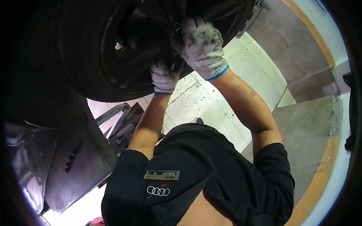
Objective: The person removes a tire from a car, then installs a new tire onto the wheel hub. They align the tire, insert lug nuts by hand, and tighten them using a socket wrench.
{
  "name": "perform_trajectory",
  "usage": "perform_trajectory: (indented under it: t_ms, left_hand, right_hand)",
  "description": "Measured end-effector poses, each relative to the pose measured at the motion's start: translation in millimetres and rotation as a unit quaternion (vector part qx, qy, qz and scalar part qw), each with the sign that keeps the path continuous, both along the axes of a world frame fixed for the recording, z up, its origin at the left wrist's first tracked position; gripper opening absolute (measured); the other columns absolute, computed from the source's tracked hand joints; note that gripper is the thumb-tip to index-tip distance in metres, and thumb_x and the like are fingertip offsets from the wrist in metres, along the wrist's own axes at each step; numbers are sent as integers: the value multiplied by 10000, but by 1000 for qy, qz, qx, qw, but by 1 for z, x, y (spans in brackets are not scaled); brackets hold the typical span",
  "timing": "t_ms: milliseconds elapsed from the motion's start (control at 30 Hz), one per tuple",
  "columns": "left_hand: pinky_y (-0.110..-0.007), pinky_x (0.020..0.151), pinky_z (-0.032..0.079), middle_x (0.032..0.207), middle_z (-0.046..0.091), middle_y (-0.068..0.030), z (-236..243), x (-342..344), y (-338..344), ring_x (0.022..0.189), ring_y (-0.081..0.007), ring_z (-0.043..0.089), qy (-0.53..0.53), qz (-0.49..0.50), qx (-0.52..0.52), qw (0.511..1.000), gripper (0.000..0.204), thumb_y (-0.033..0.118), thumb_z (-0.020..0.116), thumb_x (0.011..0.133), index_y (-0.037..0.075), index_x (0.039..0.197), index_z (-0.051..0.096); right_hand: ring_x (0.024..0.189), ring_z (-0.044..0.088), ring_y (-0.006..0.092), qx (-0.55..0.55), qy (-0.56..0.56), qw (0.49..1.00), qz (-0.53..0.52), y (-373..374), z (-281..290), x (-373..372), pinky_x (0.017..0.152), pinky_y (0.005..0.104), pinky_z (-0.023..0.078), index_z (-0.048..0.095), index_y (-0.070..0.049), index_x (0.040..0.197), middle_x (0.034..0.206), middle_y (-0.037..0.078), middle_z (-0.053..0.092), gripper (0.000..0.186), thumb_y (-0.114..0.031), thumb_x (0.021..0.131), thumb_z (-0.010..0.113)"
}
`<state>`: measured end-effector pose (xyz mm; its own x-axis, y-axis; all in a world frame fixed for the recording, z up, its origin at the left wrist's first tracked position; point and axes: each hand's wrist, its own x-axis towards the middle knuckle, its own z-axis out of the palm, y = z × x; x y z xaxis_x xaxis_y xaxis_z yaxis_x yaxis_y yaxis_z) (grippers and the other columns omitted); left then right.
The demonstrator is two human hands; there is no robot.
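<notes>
The right hand, in a soiled white knit glove, is curled shut over a small metal part at the hub of the dark wheel, while the left hand, gloved alike, is pressed against the spokes just below; whether its fingers are closed on anything cannot be told. The wheel with its tyre is held raised above the pale tiled floor, beside the car body. The wheel could tip off the hub onto the forearms if the left hand's support were eased, and the small part could be dropped through a loose gloved grip.
</notes>
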<state>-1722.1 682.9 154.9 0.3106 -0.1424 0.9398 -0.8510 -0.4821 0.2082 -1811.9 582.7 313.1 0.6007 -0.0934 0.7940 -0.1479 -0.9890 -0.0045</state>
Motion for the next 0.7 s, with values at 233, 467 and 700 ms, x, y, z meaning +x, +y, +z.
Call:
perform_trajectory:
  t_ms: [233, 467, 700]
  left_hand:
    - [-431, 883, 593, 1220, 704, -154, -10, 2, 4, 1057, -332, 709, 303, -41, 153, 940, 777, 530, 856, 778, 86, 1349, 572]
    - [-424, 859, 607, 1182, 717, -144, -17, 4, 1, 1010, -318, 720, 292, -49, 133, 946, 755, 549, 848, 778, 93, 1325, 599]
    - [-420, 808, 626, 1130, 744, -141, -5, 0, 3, 936, -319, 750, 341, -21, 149, 928, 763, 550, 857, 773, 86, 1323, 604]
  right_hand:
    - [790, 665, 331, 9, 5, 1000, 16, -4, -10, -2, 638, 458, 543, 639, -53, 1043, 916, 142, 656, 468, -398, 801, 843]
    - [792, 661, 305, -63, -114, 990, 63, -10, -24, 5, 650, 442, 542, 682, 3, 1117, 902, 135, 663, 398, -273, 849, 788]
    - [733, 657, 304, -26, -23, 998, 43, -21, -19, -2, 575, 407, 527, 655, 3, 1061, 857, 142, 657, 351, -238, 834, 770]
